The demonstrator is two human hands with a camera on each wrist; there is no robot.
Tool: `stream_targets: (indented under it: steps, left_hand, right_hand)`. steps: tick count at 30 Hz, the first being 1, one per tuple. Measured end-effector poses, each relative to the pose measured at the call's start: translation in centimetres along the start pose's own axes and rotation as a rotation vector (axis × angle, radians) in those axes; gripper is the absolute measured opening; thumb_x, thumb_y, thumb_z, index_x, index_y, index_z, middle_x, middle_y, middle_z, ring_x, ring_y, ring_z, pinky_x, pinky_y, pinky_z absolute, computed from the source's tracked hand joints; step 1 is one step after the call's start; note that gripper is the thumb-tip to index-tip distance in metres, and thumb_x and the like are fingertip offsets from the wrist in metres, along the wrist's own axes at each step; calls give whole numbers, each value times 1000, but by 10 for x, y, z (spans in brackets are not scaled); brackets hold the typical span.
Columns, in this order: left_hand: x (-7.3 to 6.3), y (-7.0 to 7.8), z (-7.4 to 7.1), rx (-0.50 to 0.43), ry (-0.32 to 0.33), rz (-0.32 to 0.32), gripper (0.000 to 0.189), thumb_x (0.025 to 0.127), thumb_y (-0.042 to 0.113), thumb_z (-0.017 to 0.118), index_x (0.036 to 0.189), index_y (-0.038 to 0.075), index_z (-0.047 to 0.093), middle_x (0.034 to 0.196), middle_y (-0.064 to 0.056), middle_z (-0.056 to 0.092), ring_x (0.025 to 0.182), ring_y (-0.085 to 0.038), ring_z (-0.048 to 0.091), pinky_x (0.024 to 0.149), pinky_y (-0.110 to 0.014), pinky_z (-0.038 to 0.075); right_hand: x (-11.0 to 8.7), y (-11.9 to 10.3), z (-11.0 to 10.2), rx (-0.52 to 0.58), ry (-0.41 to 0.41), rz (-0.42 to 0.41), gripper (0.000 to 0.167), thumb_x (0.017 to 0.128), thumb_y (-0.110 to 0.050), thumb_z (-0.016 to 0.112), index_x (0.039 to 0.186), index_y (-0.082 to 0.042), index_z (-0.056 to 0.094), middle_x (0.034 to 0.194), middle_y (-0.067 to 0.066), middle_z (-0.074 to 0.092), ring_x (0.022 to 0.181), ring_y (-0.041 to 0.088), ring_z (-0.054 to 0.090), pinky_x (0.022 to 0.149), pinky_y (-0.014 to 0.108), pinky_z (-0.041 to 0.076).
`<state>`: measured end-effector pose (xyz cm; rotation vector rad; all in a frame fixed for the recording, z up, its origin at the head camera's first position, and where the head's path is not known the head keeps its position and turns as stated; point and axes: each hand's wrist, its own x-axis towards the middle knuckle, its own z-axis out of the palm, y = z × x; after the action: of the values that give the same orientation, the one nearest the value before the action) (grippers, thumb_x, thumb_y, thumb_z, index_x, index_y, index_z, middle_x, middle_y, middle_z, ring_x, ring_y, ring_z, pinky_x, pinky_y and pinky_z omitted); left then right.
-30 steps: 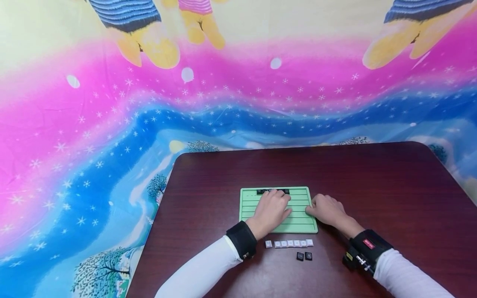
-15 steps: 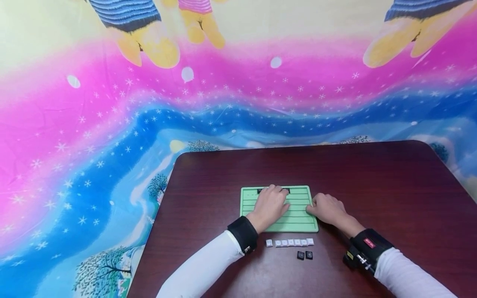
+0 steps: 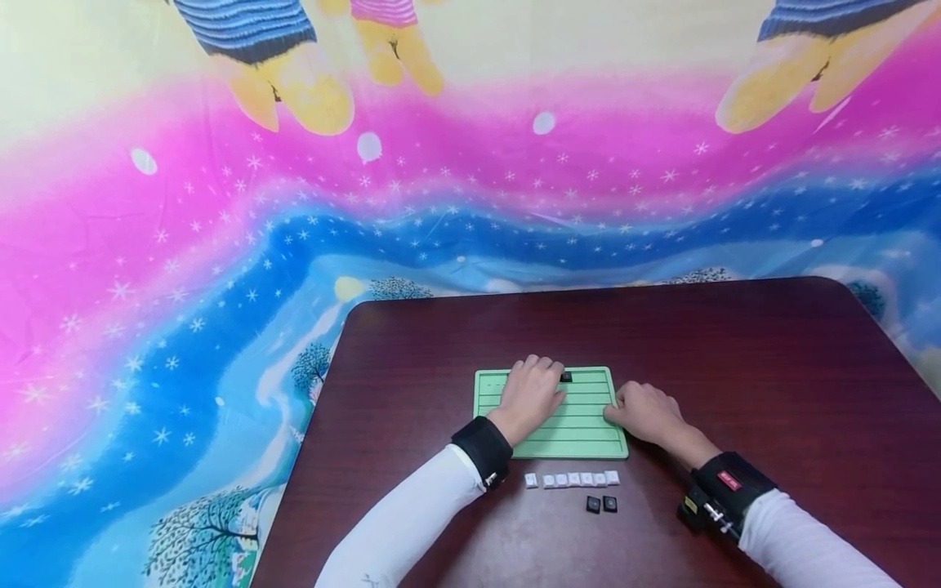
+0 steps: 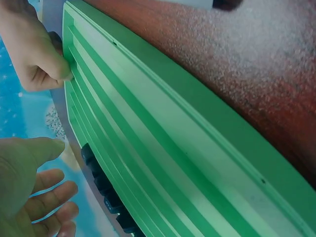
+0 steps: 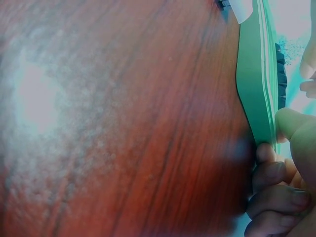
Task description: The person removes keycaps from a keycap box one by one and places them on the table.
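A light-green ridged tray (image 3: 588, 443) lies on the table. Along its far edge sits a row of black keycaps (image 4: 106, 190); in the head view my left hand covers all but the right end of it. My left hand (image 3: 531, 396) is above that far edge, its fingers loosely bent and holding nothing in the left wrist view, apart from the row. At the tray's right side, my right hand (image 3: 650, 412) pinches the rim, thumb on top and curled fingers against the outer wall, as the right wrist view shows.
Nearer than the tray lies a line of several white keycaps (image 3: 573, 480), the leftmost set slightly apart. Two black keycaps (image 3: 601, 505) lie in front of them. The dark red-brown table (image 3: 772, 359) ends at a printed cloth backdrop (image 3: 470, 196).
My left hand has moved forward over the row, its fingertips now beyond the tray's far edge and hiding more black keycaps. My right hand stays at the rim.
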<state>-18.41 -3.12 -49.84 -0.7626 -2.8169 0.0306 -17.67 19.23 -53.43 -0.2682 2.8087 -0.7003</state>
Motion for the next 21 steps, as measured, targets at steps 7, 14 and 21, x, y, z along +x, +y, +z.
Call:
stream_targets:
  steps: [7,14,21]
  left_hand:
    - [6,0,2,-6,-31,-18,24,93,35,71,110,19,71,101,4,72,92,-15,64,71,-26,49]
    - [14,2,6,7,-77,-24,28,93,39,71,114,21,71,104,5,72,96,-15,64,76,-27,51]
    - [21,1,11,34,-76,-35,22,95,40,68,106,21,71,97,6,72,92,-14,65,73,-27,49]
  right_hand:
    - [0,-1,-1,4,-16,9,44,88,-29,64,54,-20,38,51,-9,27,47,9,25,47,24,17]
    - [0,0,-2,7,-15,-2,44,88,-29,64,54,-20,38,51,-9,26,46,9,24,46,24,17]
    - [0,1,0,-9,1,-8,44,88,-30,63,54,-20,36,52,-9,25,47,9,24,47,25,17]
